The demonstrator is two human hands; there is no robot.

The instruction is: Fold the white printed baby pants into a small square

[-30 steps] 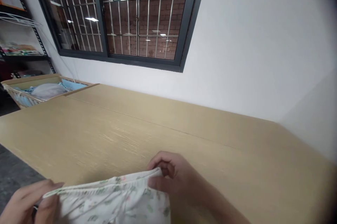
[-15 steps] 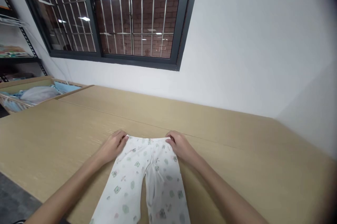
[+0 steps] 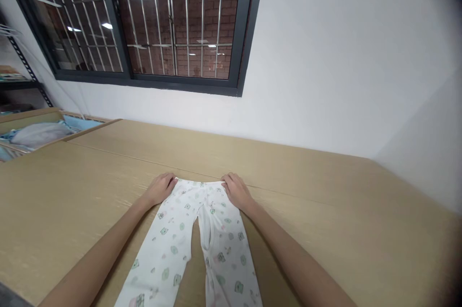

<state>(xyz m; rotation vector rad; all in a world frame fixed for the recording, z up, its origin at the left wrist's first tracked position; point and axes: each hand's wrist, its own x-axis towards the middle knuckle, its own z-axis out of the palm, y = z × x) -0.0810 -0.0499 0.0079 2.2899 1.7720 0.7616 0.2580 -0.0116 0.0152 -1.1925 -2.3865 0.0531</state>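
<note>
A pair of white children's trousers [image 3: 180,230] with a small green and pink print lies on the tan tabletop, waistband away from me and legs running down past the lower edge of the view. My left hand [image 3: 161,188] is at the left corner of the waistband, its fingers closed on the fabric. At the right corner my right hand [image 3: 236,191] has its fingers bent over the cloth and gripping it. Between the hands the waistband is nearly straight. Some wrinkles show at the crotch and along the right leg.
The tan table [image 3: 325,230] meets a white wall [image 3: 325,57] at the back. A barred window [image 3: 180,23] sits above it. On the left, a wooden-edged crib-like box [image 3: 90,126] holds blue and white cloth, beside a dark shelf rack [image 3: 25,59].
Both hands have moved slightly forward on the table, taking the trousers' waistband with them, and are a little closer together. The view has shifted slightly to the right.
</note>
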